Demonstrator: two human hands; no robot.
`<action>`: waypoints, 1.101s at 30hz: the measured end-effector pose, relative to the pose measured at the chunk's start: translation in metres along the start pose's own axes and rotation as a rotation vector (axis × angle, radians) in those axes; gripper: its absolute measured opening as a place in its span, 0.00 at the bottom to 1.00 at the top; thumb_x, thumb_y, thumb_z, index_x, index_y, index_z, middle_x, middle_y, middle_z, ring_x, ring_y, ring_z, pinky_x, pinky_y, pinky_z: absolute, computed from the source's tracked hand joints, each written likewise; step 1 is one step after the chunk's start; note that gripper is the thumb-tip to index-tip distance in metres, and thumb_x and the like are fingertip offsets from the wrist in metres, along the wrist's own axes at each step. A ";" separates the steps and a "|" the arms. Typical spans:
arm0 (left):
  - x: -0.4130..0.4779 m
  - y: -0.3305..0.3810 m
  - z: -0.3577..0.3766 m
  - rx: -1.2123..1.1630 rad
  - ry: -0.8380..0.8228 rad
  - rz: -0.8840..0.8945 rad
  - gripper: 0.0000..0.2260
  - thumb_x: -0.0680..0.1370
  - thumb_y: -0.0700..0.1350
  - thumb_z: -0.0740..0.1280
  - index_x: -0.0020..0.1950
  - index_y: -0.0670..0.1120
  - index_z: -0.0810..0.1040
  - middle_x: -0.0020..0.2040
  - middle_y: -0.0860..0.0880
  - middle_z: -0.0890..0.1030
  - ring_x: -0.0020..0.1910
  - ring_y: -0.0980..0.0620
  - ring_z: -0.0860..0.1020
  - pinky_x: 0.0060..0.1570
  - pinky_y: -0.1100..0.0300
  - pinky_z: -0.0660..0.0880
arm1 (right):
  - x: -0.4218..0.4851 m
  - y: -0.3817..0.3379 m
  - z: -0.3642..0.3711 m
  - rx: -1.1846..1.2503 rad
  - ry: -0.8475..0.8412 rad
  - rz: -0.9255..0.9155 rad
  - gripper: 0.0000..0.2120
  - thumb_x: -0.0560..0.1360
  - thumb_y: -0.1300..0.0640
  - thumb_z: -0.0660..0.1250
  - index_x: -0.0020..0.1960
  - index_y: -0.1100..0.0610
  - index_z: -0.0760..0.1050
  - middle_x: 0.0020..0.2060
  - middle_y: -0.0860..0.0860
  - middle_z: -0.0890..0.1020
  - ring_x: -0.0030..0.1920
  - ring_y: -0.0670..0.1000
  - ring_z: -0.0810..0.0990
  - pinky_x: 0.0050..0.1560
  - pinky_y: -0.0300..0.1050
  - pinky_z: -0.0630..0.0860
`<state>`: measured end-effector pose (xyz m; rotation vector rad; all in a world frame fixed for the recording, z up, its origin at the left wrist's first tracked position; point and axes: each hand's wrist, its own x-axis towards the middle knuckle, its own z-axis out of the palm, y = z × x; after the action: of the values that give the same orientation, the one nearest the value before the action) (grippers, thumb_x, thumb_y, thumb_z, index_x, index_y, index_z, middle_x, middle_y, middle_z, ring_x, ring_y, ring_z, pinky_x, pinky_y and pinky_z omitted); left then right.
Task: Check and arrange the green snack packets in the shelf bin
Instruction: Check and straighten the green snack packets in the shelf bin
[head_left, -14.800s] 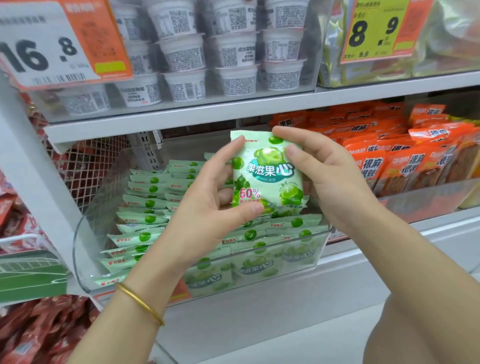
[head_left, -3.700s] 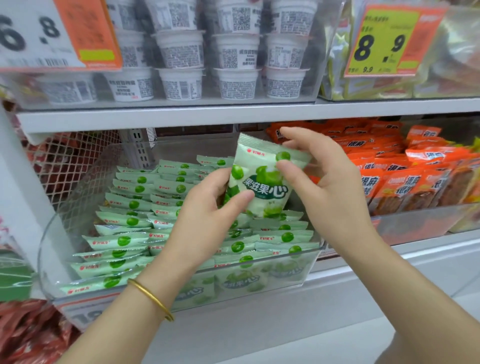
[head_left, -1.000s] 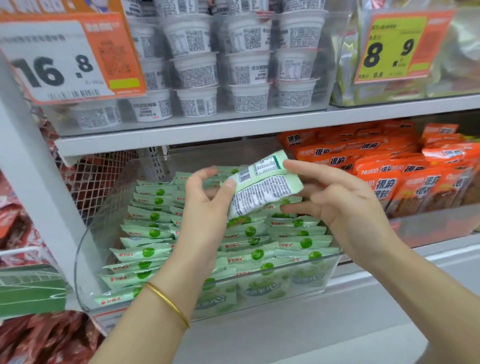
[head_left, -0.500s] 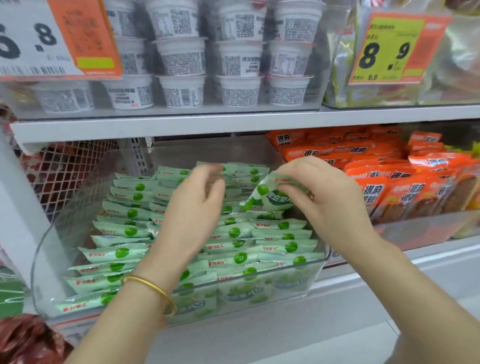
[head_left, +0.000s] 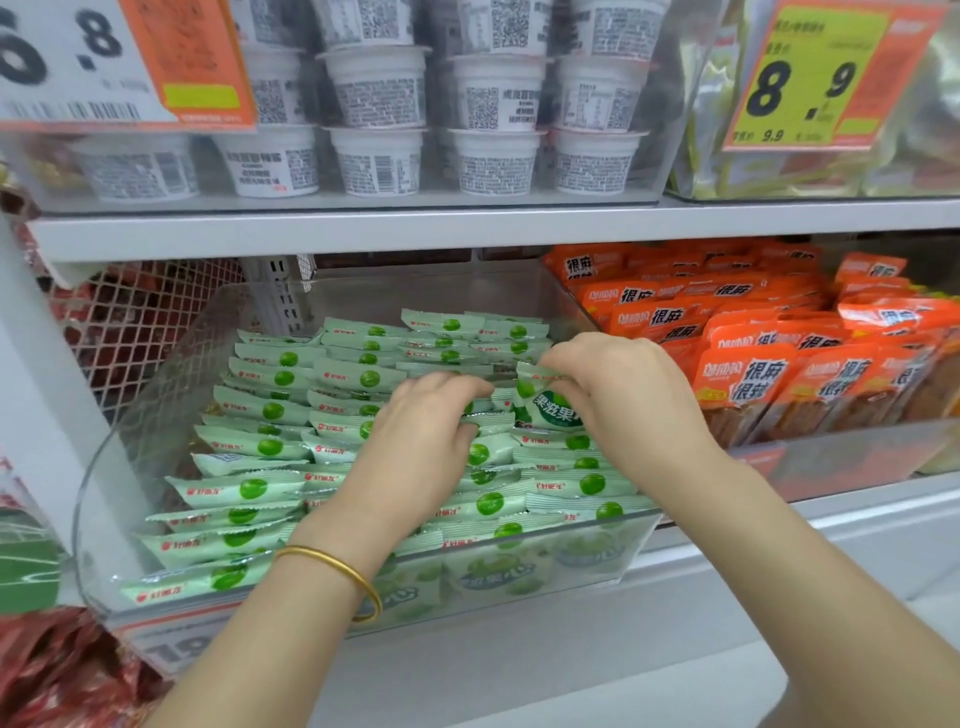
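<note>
At the far left, red packets lie low beside a wire mesh, and a white-and-orange price tag hangs from the shelf above. White cups stand stacked on that upper shelf. Below them a clear bin sits on the lower shelf, filled with green snack packets standing on edge in rows from front to back. The left hand, with a gold bangle at its wrist, reaches into the middle of the bin, its fingers curled down onto the packet tops; whether it has hold of any one packet cannot be told. Just to its right, the right hand pinches the top edge of a tilted packet, which leans face-forward among the right-hand rows, its lower part down between its neighbours. Orange packets fill the next bin along, and a yellow price tag hangs above them.
</note>
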<state>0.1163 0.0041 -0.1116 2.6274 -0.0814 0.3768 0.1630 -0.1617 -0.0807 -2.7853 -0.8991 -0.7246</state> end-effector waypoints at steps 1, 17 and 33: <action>0.000 0.000 0.000 -0.008 0.003 0.001 0.19 0.79 0.40 0.62 0.69 0.52 0.70 0.67 0.51 0.71 0.68 0.52 0.64 0.67 0.58 0.59 | 0.000 0.000 -0.002 -0.003 -0.009 0.004 0.09 0.73 0.65 0.66 0.50 0.55 0.78 0.44 0.51 0.81 0.46 0.57 0.79 0.46 0.48 0.70; 0.002 0.003 0.007 -0.013 0.080 0.081 0.20 0.79 0.40 0.61 0.71 0.48 0.69 0.67 0.50 0.72 0.67 0.49 0.66 0.69 0.51 0.62 | -0.020 -0.015 -0.005 0.279 -0.126 0.040 0.20 0.80 0.58 0.55 0.72 0.55 0.64 0.69 0.52 0.69 0.70 0.53 0.65 0.71 0.46 0.60; 0.004 -0.002 0.010 -0.039 0.117 0.030 0.22 0.77 0.33 0.57 0.69 0.48 0.71 0.67 0.47 0.72 0.67 0.49 0.66 0.69 0.54 0.62 | -0.022 -0.016 0.020 0.231 -0.351 0.024 0.41 0.69 0.33 0.32 0.65 0.53 0.69 0.60 0.51 0.75 0.64 0.54 0.70 0.65 0.50 0.64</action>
<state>0.1228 0.0009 -0.1197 2.5620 -0.0887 0.5335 0.1463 -0.1548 -0.1095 -2.7484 -0.9316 -0.1137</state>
